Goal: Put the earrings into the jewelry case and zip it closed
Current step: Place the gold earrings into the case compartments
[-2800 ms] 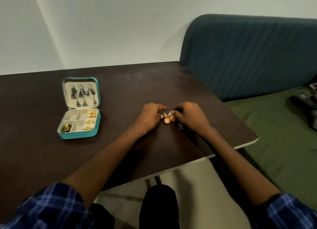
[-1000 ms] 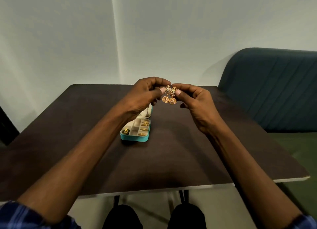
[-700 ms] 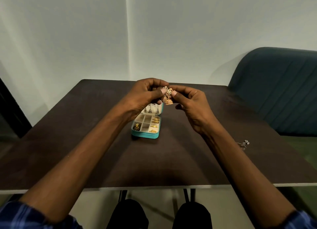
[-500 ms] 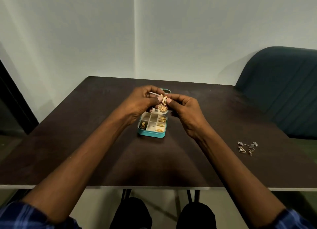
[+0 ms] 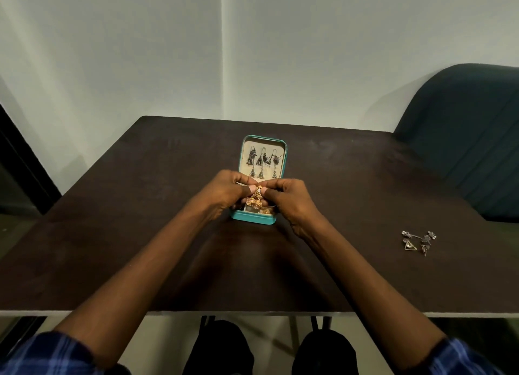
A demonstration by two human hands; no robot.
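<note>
Gold bell-shaped earrings (image 5: 255,199) pinched over my open teal zip jewelry case (image 5: 259,178).
My left hand (image 5: 226,192) and right hand (image 5: 289,199) grip them together above its tray; silver triangle earrings (image 5: 417,241) lie far right on the dark wooden table (image 5: 112,234).

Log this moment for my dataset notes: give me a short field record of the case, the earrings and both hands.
case: teal jewelry case open on the dark table, lid upright
lid contents: dark dangling earrings hung in a row
in hand: gold earrings pinched over the case tray
left hand: gripping the gold earrings
right hand: gripping the gold earrings
still outside: silver earrings loose on the table, to the right
zip: not closed
</note>
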